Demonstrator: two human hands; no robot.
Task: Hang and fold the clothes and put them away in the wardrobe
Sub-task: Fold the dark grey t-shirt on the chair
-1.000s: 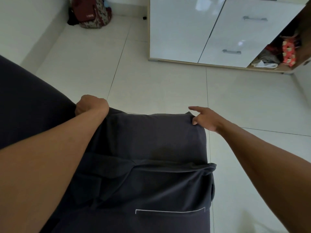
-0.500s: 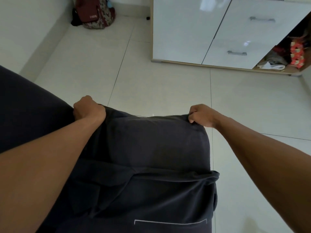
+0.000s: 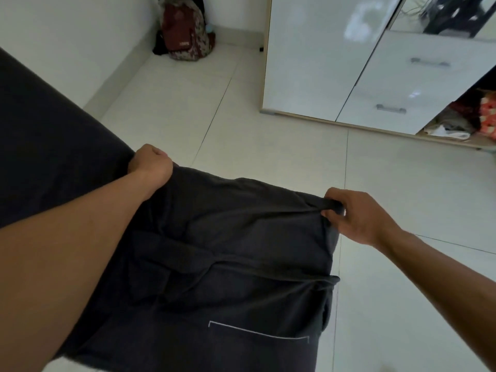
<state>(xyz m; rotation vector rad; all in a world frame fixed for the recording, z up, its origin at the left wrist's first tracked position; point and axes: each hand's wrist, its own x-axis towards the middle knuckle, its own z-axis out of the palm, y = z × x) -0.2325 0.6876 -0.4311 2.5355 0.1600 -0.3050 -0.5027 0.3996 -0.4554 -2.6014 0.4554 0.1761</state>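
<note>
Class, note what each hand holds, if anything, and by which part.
The left hand grips the dark garment at its far left corner; the right hand pinches its far right corner.

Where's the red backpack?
In the head view, the red backpack sits on the floor in the far corner, upper left of centre, just left of the white wardrobe.

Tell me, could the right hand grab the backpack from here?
Probably not. The right hand is gripping the garment, and the backpack sits far off across the floor, by the wall.
</note>
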